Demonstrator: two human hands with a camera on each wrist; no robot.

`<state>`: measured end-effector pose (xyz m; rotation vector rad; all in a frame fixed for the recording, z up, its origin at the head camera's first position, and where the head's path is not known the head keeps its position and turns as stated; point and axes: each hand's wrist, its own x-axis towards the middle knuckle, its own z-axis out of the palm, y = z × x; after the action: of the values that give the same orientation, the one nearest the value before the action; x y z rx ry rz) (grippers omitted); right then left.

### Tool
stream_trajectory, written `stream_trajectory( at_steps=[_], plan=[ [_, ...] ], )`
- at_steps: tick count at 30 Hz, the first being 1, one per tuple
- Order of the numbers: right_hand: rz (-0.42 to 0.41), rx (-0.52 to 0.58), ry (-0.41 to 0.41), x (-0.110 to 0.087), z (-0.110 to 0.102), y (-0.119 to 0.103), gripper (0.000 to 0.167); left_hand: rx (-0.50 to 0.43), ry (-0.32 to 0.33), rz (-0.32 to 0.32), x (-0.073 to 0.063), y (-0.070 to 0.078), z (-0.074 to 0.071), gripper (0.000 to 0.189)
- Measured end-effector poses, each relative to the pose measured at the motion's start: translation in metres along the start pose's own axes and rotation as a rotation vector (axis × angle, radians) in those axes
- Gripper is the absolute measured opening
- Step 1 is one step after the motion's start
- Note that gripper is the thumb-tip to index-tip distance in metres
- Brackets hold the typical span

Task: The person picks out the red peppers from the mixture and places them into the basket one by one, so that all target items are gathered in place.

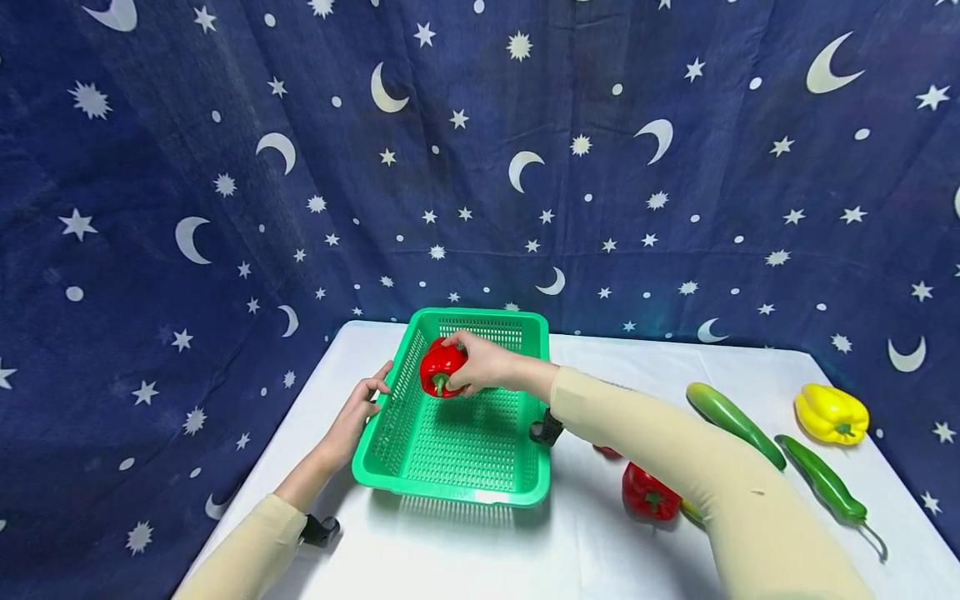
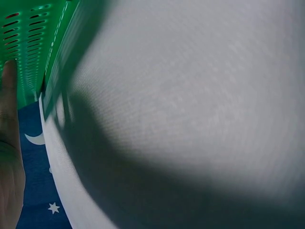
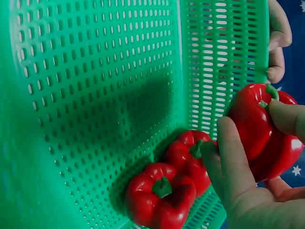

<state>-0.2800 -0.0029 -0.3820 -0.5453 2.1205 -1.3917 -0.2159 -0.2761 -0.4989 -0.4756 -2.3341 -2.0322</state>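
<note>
A red bell pepper (image 1: 441, 365) with a green stem is held in my right hand (image 1: 483, 363), over the far left part of a green perforated plastic basket (image 1: 450, 497). In the right wrist view, the fingers and thumb grip the pepper (image 3: 257, 133) from its sides. Lower in that view, two more red bell peppers (image 3: 159, 195) lie inside the basket; the right hand and forearm hide them from the head view. My left hand (image 1: 352, 421) holds the basket's left rim, its fingertips over the edge. The left wrist view shows one digit (image 2: 8, 105) along the basket's outer wall.
Right of the basket on the white table (image 1: 600, 550) lie a red bell pepper (image 1: 651, 493), a cucumber (image 1: 735, 422), a long green pepper (image 1: 823, 479) and a yellow bell pepper (image 1: 831, 414). The right sleeve partly covers another red item (image 1: 607, 452) and a yellowish one. A starry curtain (image 1: 480, 167) hangs behind.
</note>
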Motion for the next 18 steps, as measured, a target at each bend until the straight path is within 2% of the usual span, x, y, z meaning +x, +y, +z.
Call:
stream_trajectory(
  at_steps=[8,18],
  plan=[
    [0.066,-0.079,-0.023,0.02,0.016,0.011,0.073,0.023,-0.001,-0.007,0.003,0.0,-0.002,0.028],
    [0.092,-0.119,-0.04,0.026,0.032,0.018,0.07,0.013,0.005,-0.011,0.001,0.003,0.0,0.028]
  ],
)
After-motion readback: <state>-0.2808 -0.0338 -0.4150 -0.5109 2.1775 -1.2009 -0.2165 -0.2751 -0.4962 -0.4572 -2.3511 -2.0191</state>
